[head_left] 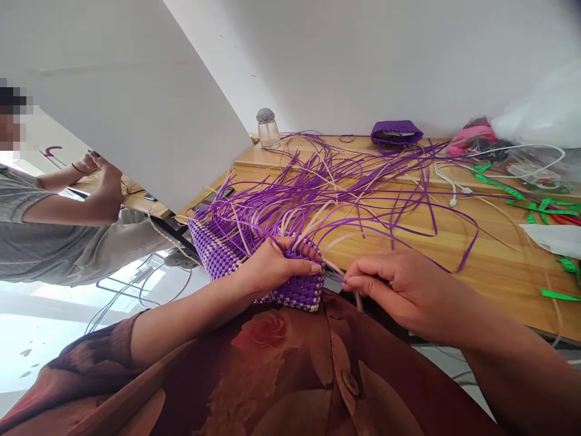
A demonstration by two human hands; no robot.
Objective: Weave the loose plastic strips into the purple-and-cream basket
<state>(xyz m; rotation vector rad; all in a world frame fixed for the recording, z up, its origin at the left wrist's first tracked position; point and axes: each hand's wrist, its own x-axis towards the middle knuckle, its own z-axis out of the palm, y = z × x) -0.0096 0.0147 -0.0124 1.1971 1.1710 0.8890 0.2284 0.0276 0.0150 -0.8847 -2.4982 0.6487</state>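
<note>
A purple and cream woven basket [213,248] rests against my lap at the table's near edge, with many long loose purple strips [313,181] fanning from its top over the table. My left hand [272,266] grips the basket near its right end, thumb lying on the woven side and fingers partly hidden behind the rim. Just right of the basket, my right hand [385,281] pinches a strip between thumb and forefinger. That strip runs from the basket's right corner to my fingertips.
On the wooden table [494,236] stand a clear bottle [269,130] and a small purple woven pouch [396,133]. A white cable [447,178], green tape [503,189] and plastic bags [535,121] lie at the right. Another person [59,212] sits at far left, beyond a white partition [149,103].
</note>
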